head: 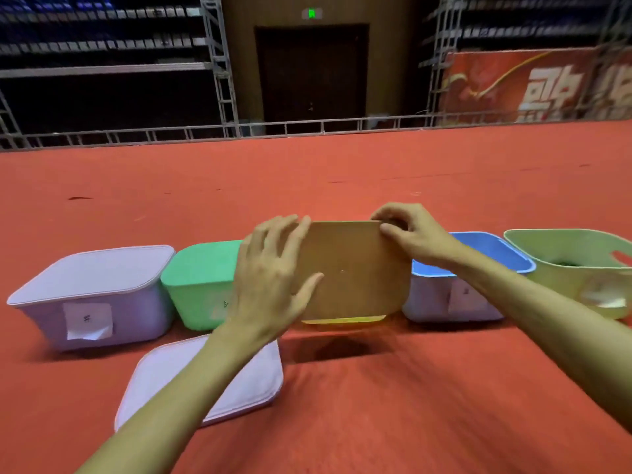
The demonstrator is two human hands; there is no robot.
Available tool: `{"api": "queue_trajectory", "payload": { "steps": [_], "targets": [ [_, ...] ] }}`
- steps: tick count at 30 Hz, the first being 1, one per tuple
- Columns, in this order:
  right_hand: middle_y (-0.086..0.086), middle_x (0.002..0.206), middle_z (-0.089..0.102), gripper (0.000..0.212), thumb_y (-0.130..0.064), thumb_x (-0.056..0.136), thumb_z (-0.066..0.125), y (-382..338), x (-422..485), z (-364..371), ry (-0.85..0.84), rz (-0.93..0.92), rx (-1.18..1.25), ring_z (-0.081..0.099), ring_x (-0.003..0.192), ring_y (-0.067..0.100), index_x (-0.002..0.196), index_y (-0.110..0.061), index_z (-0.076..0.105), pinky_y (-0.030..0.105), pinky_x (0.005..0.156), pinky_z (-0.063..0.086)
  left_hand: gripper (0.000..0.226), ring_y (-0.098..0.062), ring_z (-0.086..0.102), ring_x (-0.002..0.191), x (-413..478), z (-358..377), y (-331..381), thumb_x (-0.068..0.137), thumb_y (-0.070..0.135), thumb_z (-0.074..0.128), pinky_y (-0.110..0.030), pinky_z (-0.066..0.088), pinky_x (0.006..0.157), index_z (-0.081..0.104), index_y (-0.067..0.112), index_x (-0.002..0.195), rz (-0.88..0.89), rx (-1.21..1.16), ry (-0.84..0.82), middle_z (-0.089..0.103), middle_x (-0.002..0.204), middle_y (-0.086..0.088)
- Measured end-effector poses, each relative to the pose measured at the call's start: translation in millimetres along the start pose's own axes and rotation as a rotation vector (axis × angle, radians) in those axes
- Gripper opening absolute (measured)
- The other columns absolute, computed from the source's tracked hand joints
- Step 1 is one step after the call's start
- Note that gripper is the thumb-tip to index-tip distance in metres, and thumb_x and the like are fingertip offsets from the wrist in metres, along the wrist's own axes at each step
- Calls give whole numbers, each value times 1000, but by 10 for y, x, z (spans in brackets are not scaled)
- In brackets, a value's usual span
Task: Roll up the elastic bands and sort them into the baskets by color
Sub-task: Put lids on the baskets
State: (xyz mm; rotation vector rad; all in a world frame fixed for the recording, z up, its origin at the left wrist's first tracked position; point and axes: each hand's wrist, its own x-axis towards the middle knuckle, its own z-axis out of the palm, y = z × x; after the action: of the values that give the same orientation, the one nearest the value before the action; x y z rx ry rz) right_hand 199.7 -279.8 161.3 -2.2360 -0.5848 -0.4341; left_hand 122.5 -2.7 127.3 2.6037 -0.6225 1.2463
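Five baskets [44, 319] stand in a row on the red floor [376, 405], and I judge I'm still uncovering them. Both hands hold the brown lid [355, 271] tilted over the yellow basket [342, 320] in the middle. My left hand [273, 278] has its fingers [290, 234] spread and clasps the lid's left edge against the thumb. My right hand [407, 234] pinches the far right corner. I see no elastic bands. Next, the lid should go down by the lilac lid [239, 388].

Head view. A tan flat lid with rounded corners [355, 268] is being held tilted over a yellow basket [342, 320] on the red carpet [342, 172]. The left hand [273, 278] is gripping its left edge and the right hand [410, 234] is pinching its upper right corner. A lilac lidded basket [95, 295], a green lidded basket [198, 282], a blue-rimmed open basket [444, 295] and a pale green tub [574, 261] are flanking it in a row. A loose lilac lid [164, 378] is lying in front.
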Motion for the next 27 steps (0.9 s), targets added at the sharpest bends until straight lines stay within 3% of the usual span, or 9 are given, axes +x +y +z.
{"api": "queue_trajectory", "payload": {
  "steps": [3,6,10,13,15,17,22,27],
  "targets": [
    [8,93,71,27,7,96,53,363,431,-88,-72,223,138,60,81,13,96,-11,73,31,77,48,99,-31,22,154,-113,461,272,80,68,62,-52,25,121,26,25,161,166,36,-188,28,165,-10],
    [11,84,68,25,8,98,50,579,788,-58,-143,345,156,58,71,15,94,-3,73,29,65,48,97,-31,10,158,-170,863,251,82,75,54,-58,22,122,20,32,162,200,79,-317,16,170,-11],
    [9,80,64,26,8,96,48,778,1043,184,-192,348,19,55,65,14,89,-3,71,22,57,47,75,-32,18,156,-151,1163,181,96,62,44,-63,25,120,23,30,161,213,143,-374,23,169,-10],
    [13,96,74,22,-1,93,53,943,1177,435,-211,280,-138,67,88,25,93,-7,74,31,82,55,63,-29,32,152,-99,1312,148,101,45,47,-57,34,117,28,33,159,191,112,-323,34,164,-8],
    [13,115,72,21,-9,96,56,1026,1226,553,-202,246,-202,65,105,28,110,-6,71,36,95,50,65,-26,42,145,-29,1385,123,97,32,58,-49,41,110,33,34,157,171,100,-284,43,159,-7],
    [10,116,67,26,-16,101,53,1091,1250,631,-214,208,-238,61,107,27,122,-7,66,35,93,45,70,-26,47,140,43,1437,102,90,21,64,-45,44,104,39,32,154,162,94,-262,49,154,-7],
    [22,92,71,38,-27,106,46,1252,1312,730,-247,177,-368,64,87,37,81,-7,65,43,76,46,62,-26,54,132,147,1546,109,88,22,57,-42,45,99,49,31,149,144,87,-221,57,147,-6],
    [21,100,72,35,-39,105,46,1243,1298,830,-209,185,-430,64,94,43,82,-19,63,40,74,43,57,-25,56,132,48,1595,-4,90,23,53,-42,45,98,53,32,146,162,93,-162,59,146,-3]
  ]
}}
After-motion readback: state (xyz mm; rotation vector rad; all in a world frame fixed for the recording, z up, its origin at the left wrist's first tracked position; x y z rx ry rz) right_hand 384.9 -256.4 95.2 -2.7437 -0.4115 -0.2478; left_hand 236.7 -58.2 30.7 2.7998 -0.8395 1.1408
